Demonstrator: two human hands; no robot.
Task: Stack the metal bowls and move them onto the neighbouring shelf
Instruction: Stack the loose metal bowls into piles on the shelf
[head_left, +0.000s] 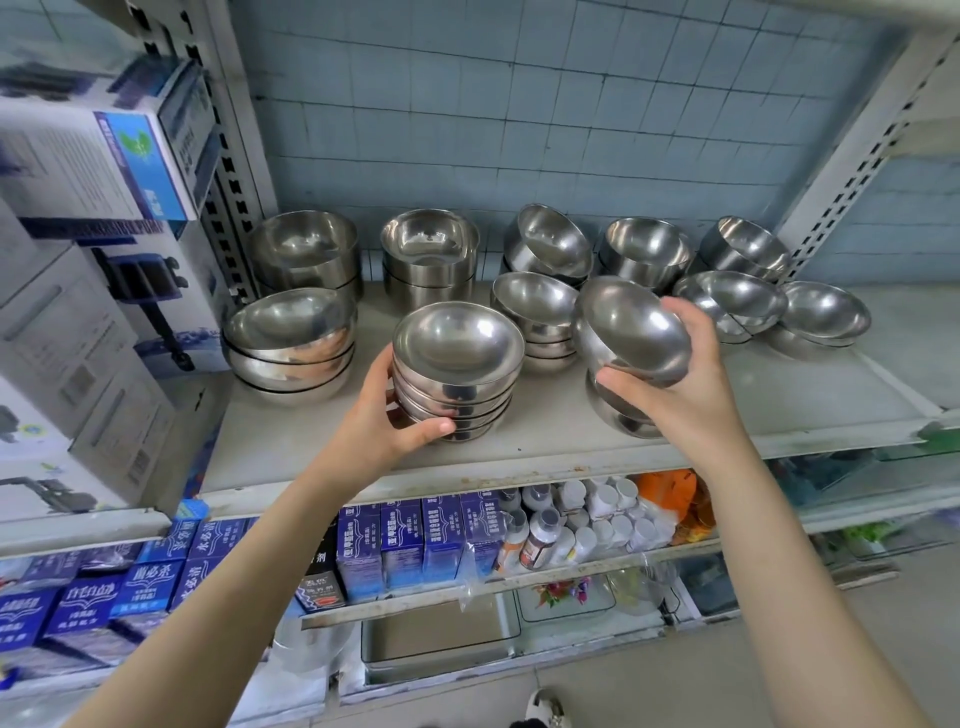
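Your grey shelf (831, 395) shows bare board far right of the front stack (457, 364). Your left hand (379, 421) grips that shiny stack; your right hand (691, 384) clasps a tilted bowl (631, 327).

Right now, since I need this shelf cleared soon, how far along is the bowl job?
Partly stacked: nested small stacks already sit on the shelf. In hand: the left hand grips the front stack, and the right hand holds a tilted bowl over a low stack. Left: merging the many stacks and moving them; none shows on another shelf.
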